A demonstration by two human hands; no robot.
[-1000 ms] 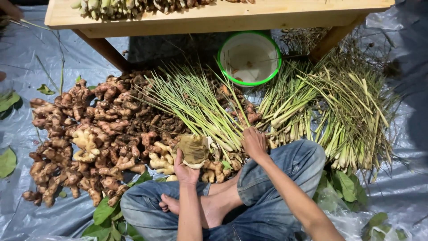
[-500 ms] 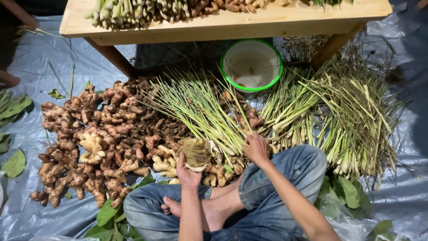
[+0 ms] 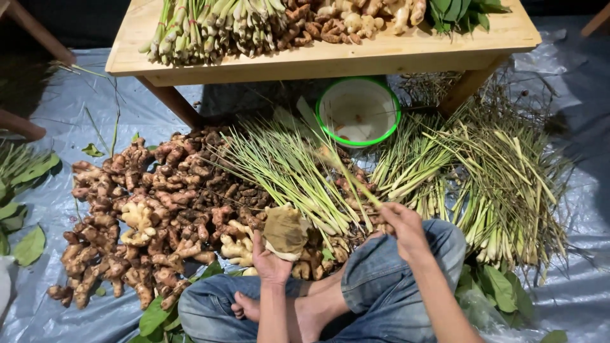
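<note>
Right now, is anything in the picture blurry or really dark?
In the head view, the lemongrass stalk lifted by the right hand is smeared with motion blur; the ginger pile looks sharp; the space under the wooden table lies in deep shadow; the grey tarp shows soft shine on its wrinkles.

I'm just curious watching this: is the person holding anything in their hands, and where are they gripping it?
The left hand cups a brown dried leaf or husk from below. The right hand pinches a lemongrass stalk near its lower end.
</note>
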